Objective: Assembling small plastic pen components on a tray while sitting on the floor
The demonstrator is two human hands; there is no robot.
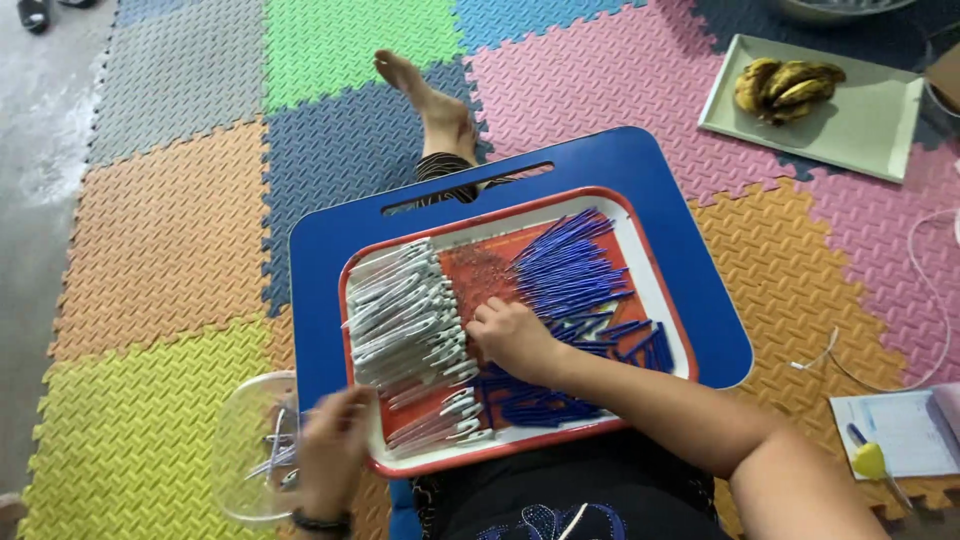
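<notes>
A red-rimmed tray [655,290] lies on a blue lap table [620,165]. On its left side lies a pile of clear pen barrels [400,315]; blue pen refills [570,265] fan out at the upper right, and blue caps [535,400] are heaped along the front. My right hand [512,338] rests on the middle of the tray, its curled fingers touching the pen barrels. Whether it grips one is hidden. My left hand [332,445] is at the rim of a clear plastic bowl [245,455] holding a few pens, left of the tray.
Coloured foam mats [170,240] cover the floor. My bare foot [430,100] stretches out beyond the lap table. A pale tray with bananas [790,85] sits at the upper right. A notebook [905,430] and a yellow-topped pen [872,462] lie at the right, near a white cord [925,300].
</notes>
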